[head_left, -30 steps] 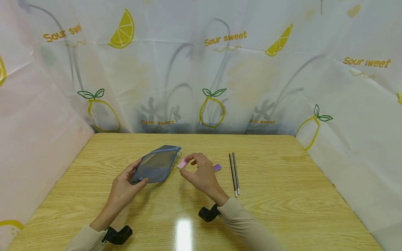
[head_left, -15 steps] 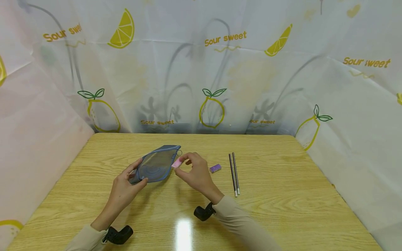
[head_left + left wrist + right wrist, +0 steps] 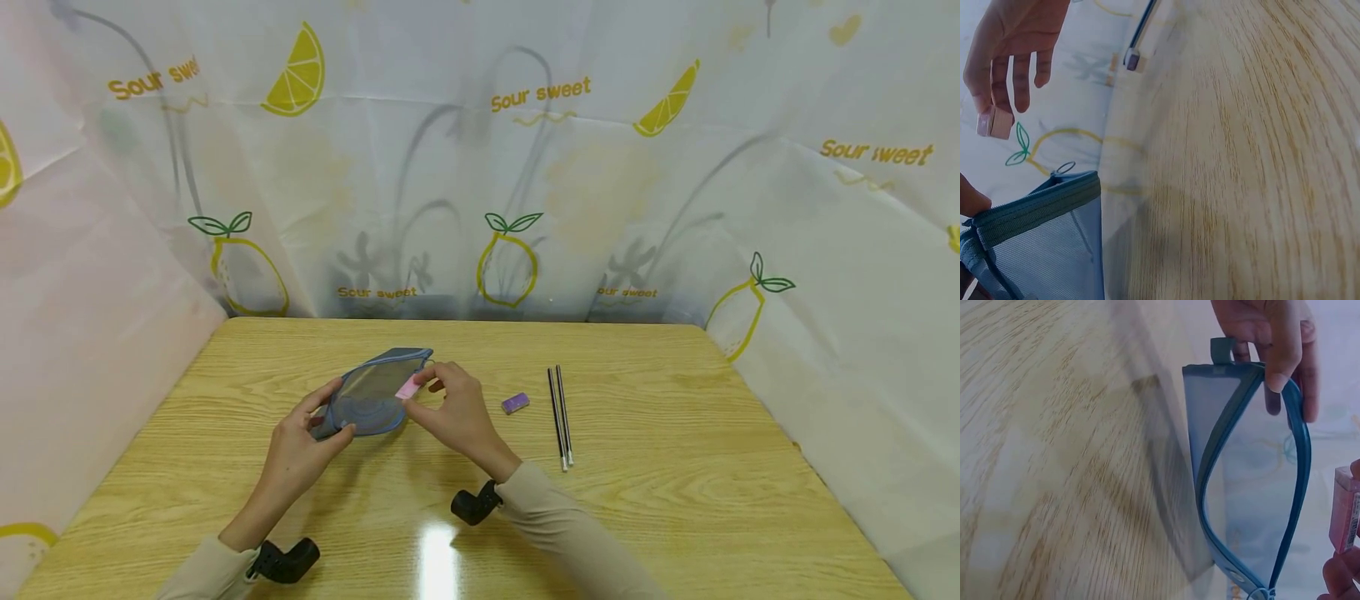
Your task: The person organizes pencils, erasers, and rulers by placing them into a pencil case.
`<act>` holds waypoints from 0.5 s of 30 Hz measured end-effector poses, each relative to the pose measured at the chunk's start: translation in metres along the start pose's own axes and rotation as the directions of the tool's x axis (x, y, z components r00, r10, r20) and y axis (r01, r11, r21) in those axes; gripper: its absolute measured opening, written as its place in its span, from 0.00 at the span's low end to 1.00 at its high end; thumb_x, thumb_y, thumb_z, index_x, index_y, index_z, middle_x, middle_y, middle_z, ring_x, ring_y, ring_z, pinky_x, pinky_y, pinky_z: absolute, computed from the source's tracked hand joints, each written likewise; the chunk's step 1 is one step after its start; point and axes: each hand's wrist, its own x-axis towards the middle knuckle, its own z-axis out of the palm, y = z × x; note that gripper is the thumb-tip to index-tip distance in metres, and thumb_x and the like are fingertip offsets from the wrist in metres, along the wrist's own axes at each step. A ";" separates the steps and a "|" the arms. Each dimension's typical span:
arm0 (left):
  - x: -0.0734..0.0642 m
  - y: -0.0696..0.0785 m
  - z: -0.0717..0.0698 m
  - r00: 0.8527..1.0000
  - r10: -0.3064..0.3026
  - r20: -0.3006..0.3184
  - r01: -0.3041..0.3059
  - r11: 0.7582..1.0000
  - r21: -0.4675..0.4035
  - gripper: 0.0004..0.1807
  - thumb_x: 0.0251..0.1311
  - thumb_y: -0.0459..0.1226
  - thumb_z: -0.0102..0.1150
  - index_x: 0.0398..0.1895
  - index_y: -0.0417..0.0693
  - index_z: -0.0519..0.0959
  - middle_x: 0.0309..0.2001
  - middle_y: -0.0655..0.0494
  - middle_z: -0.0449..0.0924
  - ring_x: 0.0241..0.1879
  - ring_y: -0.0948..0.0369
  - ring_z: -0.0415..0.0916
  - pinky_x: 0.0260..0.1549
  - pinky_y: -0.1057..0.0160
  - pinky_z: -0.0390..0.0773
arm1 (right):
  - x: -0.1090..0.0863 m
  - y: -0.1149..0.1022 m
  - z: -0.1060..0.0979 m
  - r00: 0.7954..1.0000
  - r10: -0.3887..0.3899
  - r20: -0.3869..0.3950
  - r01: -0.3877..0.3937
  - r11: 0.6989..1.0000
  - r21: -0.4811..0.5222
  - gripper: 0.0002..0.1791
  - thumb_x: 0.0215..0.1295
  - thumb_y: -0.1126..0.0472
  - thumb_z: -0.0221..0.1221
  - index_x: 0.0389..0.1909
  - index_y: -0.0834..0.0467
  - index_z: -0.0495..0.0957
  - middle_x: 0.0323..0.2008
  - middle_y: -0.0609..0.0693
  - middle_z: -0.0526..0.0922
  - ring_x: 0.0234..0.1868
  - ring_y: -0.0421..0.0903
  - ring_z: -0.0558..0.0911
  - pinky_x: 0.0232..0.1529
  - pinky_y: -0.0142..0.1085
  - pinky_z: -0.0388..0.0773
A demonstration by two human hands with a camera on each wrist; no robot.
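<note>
Right hand (image 3: pixel 459 412) pinches pink eraser (image 3: pixel 408 387) | I see blue pouch (image 3: pixel 363 402) just left of that pinch, apart | left hand (image 3: pixel 294 446) grips pouch's near end, gaping rim (image 3: pixel 1303 456) stretching away from it

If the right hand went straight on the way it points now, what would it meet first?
The right hand, leading with its pink block, would likely meet the open blue pouch first; depth is hard to judge.
</note>
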 end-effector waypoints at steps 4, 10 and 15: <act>-0.001 0.000 0.000 1.000 0.006 0.000 -0.006 1.000 -0.013 0.34 0.52 0.27 0.68 0.66 0.38 0.70 0.56 0.33 0.74 0.45 0.36 0.76 0.28 0.67 0.79 | 0.001 0.001 0.004 1.000 -0.004 0.009 0.004 1.000 0.012 0.10 0.57 0.63 0.66 0.38 0.61 0.79 0.39 0.51 0.81 0.41 0.48 0.79 0.42 0.30 0.78; -0.002 0.000 0.000 1.000 0.014 -0.001 -0.014 1.000 -0.028 0.34 0.52 0.27 0.68 0.66 0.38 0.70 0.56 0.34 0.73 0.46 0.37 0.76 0.29 0.68 0.78 | 0.002 0.002 0.007 0.999 0.010 0.040 -0.012 0.999 0.035 0.10 0.58 0.62 0.66 0.39 0.60 0.80 0.39 0.51 0.80 0.39 0.48 0.79 0.41 0.30 0.78; -0.003 0.000 0.000 0.999 0.032 0.003 -0.032 0.998 -0.055 0.34 0.52 0.25 0.68 0.66 0.37 0.69 0.56 0.33 0.73 0.46 0.36 0.76 0.30 0.71 0.78 | 0.003 0.002 0.009 0.998 0.019 0.060 -0.023 0.998 0.064 0.10 0.59 0.61 0.65 0.40 0.60 0.80 0.40 0.51 0.81 0.40 0.50 0.80 0.41 0.31 0.78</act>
